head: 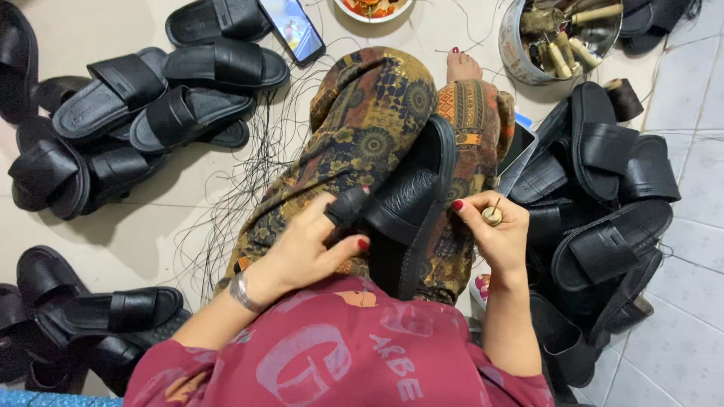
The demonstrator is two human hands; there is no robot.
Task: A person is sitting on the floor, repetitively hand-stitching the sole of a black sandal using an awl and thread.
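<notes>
Both hands (317, 241) (494, 226) grip a black sandal (411, 203), sandal piles (603, 211) alongside.

One black sandal (411, 203) lies on the lap. Two hands work at it, the left hand (313, 245) and the right hand (494, 234), which holds one small awl (492, 215). About seven sandals are piled at the upper left (151, 98), about three at the lower left (90, 313), and roughly six on the right (603, 203); overlaps blur the tally. One phone (292, 29), one bowl (373, 9), one metal tin (520, 53).
</notes>
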